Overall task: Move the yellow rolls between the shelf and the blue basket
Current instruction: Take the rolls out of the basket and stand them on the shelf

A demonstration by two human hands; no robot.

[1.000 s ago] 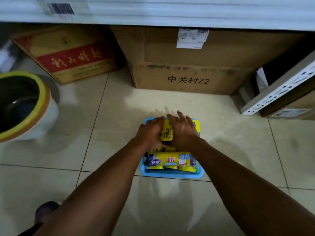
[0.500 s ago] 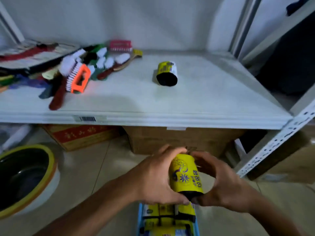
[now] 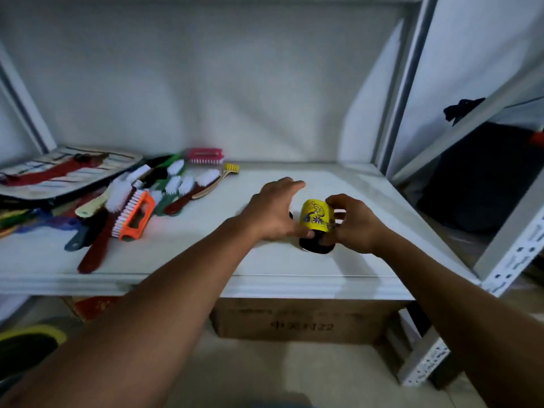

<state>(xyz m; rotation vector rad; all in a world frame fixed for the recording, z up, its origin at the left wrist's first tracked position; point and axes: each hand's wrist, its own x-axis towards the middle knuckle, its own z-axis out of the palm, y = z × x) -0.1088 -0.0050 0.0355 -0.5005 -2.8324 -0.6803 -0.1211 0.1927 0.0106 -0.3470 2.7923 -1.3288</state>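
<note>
A yellow roll (image 3: 316, 214) with a dark end sits tilted low over the white shelf (image 3: 206, 254), right of the middle. My right hand (image 3: 357, 225) grips it from the right side. On the roll's left is my left hand (image 3: 273, 210): its fingers stretch forward and apart, and only the thumb touches the roll's lower part. A dark sliver (image 3: 290, 214) shows just behind that hand; I cannot tell what it is. The blue basket is out of view.
A heap of scrub brushes (image 3: 164, 189), one with an orange handle (image 3: 134, 214), fills the shelf's left part. A cardboard box (image 3: 300, 322) stands on the floor under the shelf. A perforated metal post (image 3: 509, 260) rises at the right, and a yellow-rimmed pot (image 3: 32, 337) shows at the lower left.
Both hands lifted a yellow roll out of the blue basket on the floor and carried it up over the shelf. My left hand's fingers have opened off the roll.
</note>
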